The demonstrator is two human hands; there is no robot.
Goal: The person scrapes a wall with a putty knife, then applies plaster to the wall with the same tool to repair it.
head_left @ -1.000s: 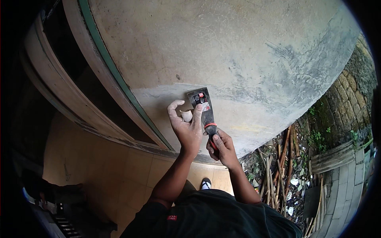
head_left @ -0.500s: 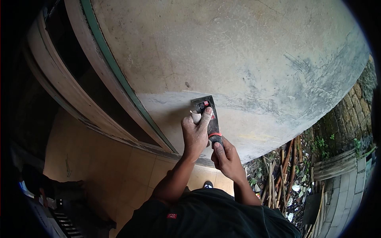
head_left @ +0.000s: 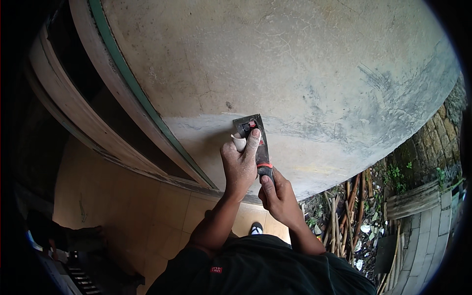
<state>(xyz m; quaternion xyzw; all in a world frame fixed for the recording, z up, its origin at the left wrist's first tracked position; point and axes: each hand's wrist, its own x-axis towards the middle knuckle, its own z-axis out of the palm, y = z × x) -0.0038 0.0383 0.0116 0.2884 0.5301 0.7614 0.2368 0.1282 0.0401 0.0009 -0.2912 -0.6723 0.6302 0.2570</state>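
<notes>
My left hand (head_left: 238, 167), dusted with pale powder, is curled round a small white curved piece (head_left: 238, 141), its thumb pressed on the dark blade of a scraper (head_left: 261, 147); the fingertips behind are hidden. My right hand (head_left: 278, 199) grips the scraper's black handle (head_left: 265, 170), which has a red band. The blade points up over the plastered wall (head_left: 295, 64), at a pale, smoother band with grey smears to its right. Whether it touches the wall I cannot tell.
A door frame (head_left: 123, 78) with a green edge runs along the left. Tiled floor (head_left: 162, 221) lies below, with dark furniture (head_left: 86, 260) at lower left and my sandalled foot (head_left: 255, 228). On the right are sticks and debris (head_left: 344, 221) beside a mossy block wall (head_left: 425, 142).
My left fingers, raised and curled apart a second ago, have closed down round the white piece against the blade. Both hands moved slightly down, then a little up since half a second ago.
</notes>
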